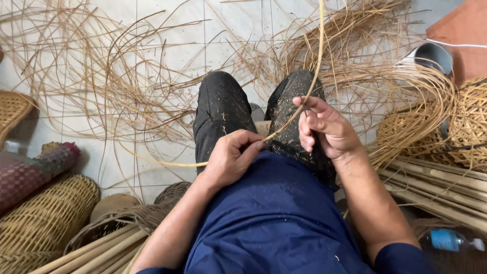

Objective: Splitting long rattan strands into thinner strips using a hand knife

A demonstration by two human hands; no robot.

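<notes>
Nearby, perhaps blue-labelled bottle [449, 240], bottom-right.

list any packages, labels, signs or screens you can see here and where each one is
Plastic bottle: lying on its side at the lower right, beside the person's right arm; clear body, blue label wrapped round it, pale cap.
Metal can: upper right on the floor, tipped, round, silver-grey; no label shows.
No signs or screens in view.

woven baskets [48, 218], plastic bottle [449, 240], metal cup [432, 55]
</notes>
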